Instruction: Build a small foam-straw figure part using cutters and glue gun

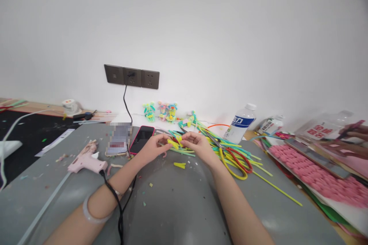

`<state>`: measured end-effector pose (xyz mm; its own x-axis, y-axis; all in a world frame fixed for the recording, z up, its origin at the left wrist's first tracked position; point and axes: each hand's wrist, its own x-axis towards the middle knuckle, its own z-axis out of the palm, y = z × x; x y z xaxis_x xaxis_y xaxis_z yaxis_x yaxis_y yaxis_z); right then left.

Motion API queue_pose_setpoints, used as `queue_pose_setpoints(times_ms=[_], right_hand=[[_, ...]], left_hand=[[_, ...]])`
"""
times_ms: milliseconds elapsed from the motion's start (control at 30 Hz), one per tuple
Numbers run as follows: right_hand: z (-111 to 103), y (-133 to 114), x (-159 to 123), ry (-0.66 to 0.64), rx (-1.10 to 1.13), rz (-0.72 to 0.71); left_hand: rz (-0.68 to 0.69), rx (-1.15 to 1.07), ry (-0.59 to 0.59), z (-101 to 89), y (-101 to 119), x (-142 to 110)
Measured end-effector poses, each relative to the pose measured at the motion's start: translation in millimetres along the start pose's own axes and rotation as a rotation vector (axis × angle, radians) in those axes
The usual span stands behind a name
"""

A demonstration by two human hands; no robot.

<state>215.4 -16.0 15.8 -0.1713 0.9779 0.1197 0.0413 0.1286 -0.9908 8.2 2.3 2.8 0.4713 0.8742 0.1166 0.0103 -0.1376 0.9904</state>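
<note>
Between my two hands is a small yellow pipe-cleaner piece (173,143). My left hand (156,145) pinches its left side, and the fingertips of my right hand (196,143) close on its right side. Just below lies a loose bit of yellow pipe cleaner (179,165) on the grey mat. A heap of green and yellow pipe cleaners (253,155) spreads out behind and right of my right hand. Scissors with red and yellow handles (234,160) rest on that heap. A phone with a pink edge (143,139) lies behind my left wrist.
A pink glue gun (87,160) lies at left, its black cable (120,214) running under my left forearm. Small pipe-cleaner figures (149,111) stand by the wall. A bottle (239,124) stands at right, near a pink braided piece (313,172) and another person's hand (352,139).
</note>
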Motion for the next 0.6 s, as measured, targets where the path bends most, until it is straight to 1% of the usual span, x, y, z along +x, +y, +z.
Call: queue_pose_setpoints(times_ms=[367, 500, 600], right_hand=[[4.0, -4.2, -2.3, -0.015, -0.035, 0.005], [5.2, -5.5, -3.1, -0.025, -0.044, 0.021], [5.8, -6.4, -3.6, -0.042, -0.055, 0.005]], left_hand=[[-0.011, 0.039, -0.008, 0.9, 3.9, -1.6], [-0.015, 0.040, -0.009, 0.5, 1.9, -1.1], [-0.019, 0.032, -0.017, 0.0, 0.0, -0.5]])
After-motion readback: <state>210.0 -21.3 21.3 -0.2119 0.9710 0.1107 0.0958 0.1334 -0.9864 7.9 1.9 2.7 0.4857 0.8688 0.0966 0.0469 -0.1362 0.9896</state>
